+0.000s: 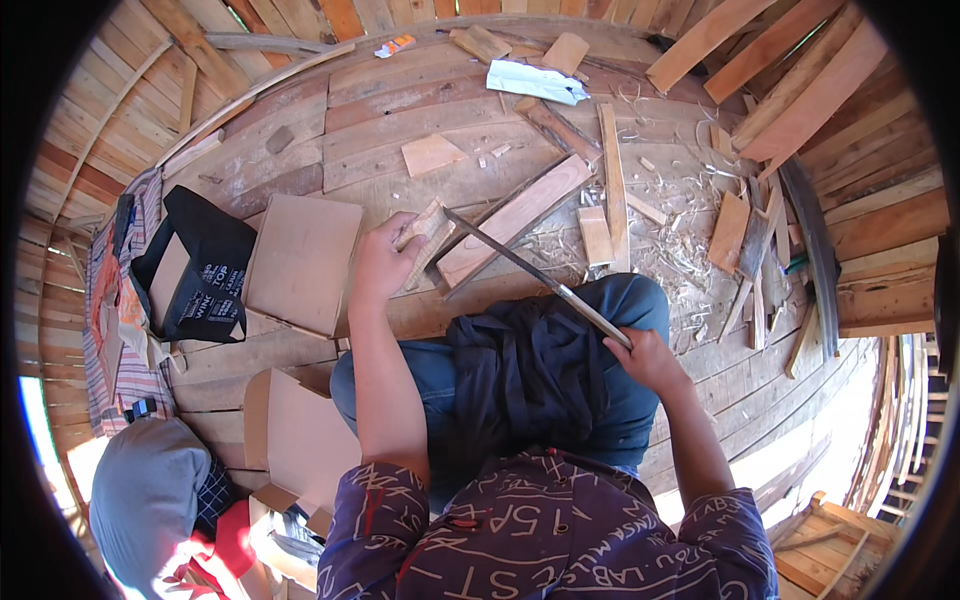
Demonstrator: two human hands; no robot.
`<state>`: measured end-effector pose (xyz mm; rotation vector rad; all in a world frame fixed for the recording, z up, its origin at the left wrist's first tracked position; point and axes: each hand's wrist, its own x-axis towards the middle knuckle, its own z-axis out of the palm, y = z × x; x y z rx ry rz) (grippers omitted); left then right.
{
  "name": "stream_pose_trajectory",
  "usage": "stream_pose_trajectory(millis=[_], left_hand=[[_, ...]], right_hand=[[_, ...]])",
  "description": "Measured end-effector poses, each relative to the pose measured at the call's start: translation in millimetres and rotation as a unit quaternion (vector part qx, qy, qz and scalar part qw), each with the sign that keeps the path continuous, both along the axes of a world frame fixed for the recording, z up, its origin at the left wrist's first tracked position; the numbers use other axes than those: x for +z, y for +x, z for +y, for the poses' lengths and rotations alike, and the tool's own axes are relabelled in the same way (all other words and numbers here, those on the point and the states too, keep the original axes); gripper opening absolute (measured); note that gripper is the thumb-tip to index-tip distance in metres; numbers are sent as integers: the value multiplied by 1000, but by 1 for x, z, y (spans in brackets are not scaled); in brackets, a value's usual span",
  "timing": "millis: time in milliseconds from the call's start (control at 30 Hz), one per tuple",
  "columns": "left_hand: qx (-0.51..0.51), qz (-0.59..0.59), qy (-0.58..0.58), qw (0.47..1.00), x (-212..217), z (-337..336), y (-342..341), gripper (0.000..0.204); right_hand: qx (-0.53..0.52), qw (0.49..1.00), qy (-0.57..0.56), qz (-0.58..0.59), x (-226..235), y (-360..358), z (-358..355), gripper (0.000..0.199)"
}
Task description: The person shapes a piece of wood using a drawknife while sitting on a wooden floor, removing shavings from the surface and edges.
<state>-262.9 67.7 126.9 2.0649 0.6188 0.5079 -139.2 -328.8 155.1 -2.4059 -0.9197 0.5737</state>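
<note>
My left hand (390,250) is closed round a short, pale piece of wood (432,222), held up in front of my left knee. In my right hand (645,360), by my right knee, is the lower end of a long thin tool (510,252) with a narrow dark blade and a lighter shaft. Whether it is a knife or a file I cannot tell. The tool slants up to the left, its far end meeting the wood at its right side. Just beyond lies a reddish wooden board (520,215), resting at a slant on the floor.
Wood shavings (670,250) and offcuts lie to the right of the board. On my left are an open cardboard box (305,262), a black bag (200,270) and a grey cloth-like item (150,500). A pale blue packet (538,82) sits farther off. Planks (820,95) lean at right.
</note>
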Motion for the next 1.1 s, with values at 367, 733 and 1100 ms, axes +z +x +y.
stream_pose_trajectory(millis=[367, 733, 1100], left_hand=[[-9, 20, 119, 993, 14, -10, 4, 29], [-48, -14, 38, 998, 21, -7, -2, 29], [-66, 0, -25, 997, 31, 0, -15, 29]], right_hand=[[-5, 997, -31, 65, 7, 5, 0, 27], [14, 984, -83, 156, 4, 24, -10, 33], [4, 981, -77, 177, -1, 29, -10, 30]])
